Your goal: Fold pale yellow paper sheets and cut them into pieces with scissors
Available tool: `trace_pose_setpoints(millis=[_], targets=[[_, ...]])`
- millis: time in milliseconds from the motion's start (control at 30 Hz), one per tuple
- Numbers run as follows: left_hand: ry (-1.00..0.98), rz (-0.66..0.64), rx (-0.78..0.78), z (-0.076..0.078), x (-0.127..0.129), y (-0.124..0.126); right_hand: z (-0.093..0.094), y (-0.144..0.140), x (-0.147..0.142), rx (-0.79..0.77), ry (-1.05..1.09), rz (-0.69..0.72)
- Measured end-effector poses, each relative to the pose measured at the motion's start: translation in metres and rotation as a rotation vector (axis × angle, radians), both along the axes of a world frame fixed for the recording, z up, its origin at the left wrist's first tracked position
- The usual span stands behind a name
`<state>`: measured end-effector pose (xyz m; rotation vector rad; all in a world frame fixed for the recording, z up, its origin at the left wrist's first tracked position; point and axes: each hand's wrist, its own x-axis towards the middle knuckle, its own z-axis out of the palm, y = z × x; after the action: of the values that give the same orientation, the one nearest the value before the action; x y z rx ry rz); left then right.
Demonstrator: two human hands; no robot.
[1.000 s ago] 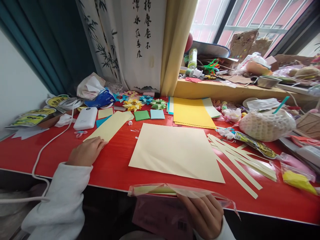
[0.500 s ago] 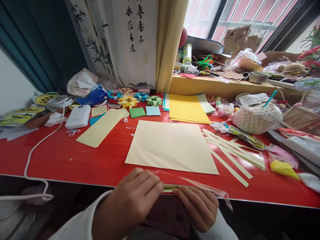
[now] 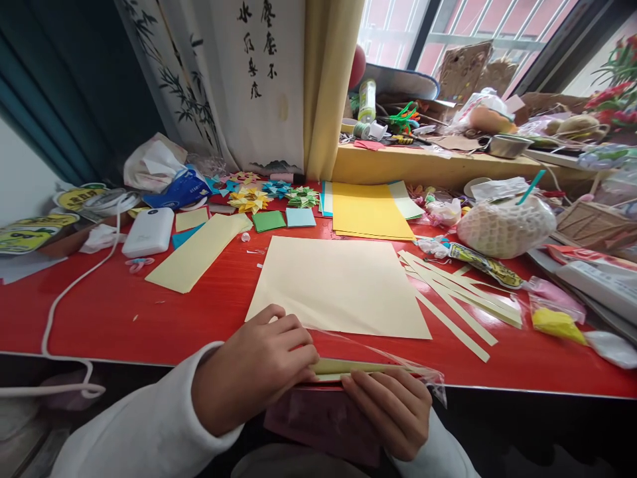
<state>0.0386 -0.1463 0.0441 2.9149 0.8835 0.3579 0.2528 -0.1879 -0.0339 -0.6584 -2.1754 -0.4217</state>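
Note:
A pale yellow folded paper (image 3: 332,367) lies along the table's front edge, with a narrow opening between its layers. At its left end, my left hand (image 3: 259,362) has its fingers curled and pressed onto the fold. My right hand (image 3: 391,405) grips the right part from the near side, fingers bent together; its thumb is hidden. Clear plastic film (image 3: 436,380) sticks out beyond the right fingers and lies along the far side of the folded paper. Just behind the hands, a large flat cream sheet (image 3: 338,285) rests on the red table (image 3: 199,325).
Cut paper strips (image 3: 458,299) fan out on the right. Yellow sheets (image 3: 371,209), small green squares (image 3: 269,221) and folded paper stars (image 3: 249,199) lie at the back. A long cream paper stack (image 3: 199,255), a white power bank (image 3: 148,232) and a cable (image 3: 64,292) are left.
My left hand has shifted slightly up, its fingers more bent, and more of the folded paper shows between my hands. The right hand stays on it. The whole view has shifted slightly.

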Motion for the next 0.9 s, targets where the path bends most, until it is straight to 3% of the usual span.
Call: trace_pose_setpoints(millis=[300,500,700,900], targets=[[-0.007,0.036,-0.058,-0.002,0.001,-0.002,-0.003,0.000,0.001,0.034,-0.010,-0.007],[-0.032,-0.034,-0.044,-0.011,0.000,-0.003,0.001,0.000,0.001,0.029,-0.023,0.030],[-0.013,-0.036,-0.296,-0.004,-0.002,0.004,-0.002,0.000,0.001,0.050,-0.003,0.005],[-0.075,-0.017,-0.379,-0.002,-0.003,0.008,-0.001,0.000,0.001,0.056,-0.009,0.019]])
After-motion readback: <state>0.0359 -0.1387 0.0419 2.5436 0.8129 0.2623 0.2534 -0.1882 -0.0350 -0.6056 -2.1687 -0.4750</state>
